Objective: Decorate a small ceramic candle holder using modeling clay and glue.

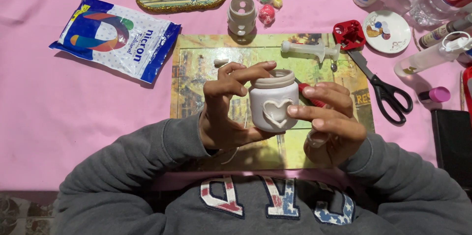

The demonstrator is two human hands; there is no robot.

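Grey sweatshirt [147, 186], long sleeves, red, white and blue patchwork chest letters.

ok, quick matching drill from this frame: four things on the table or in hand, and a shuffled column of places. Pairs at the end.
Things:
1. small white jar with a heart outline
2. black-handled scissors
3. blue and white plastic packet
4. white syringe

Places:
A. flat on the pink cloth, far left of the mat
B. on the top edge of the picture mat
C. held between the left hand and the right hand
D. on the pink cloth right of the mat, beside the small round palette

Pairs: 1-C, 2-D, 3-A, 4-B
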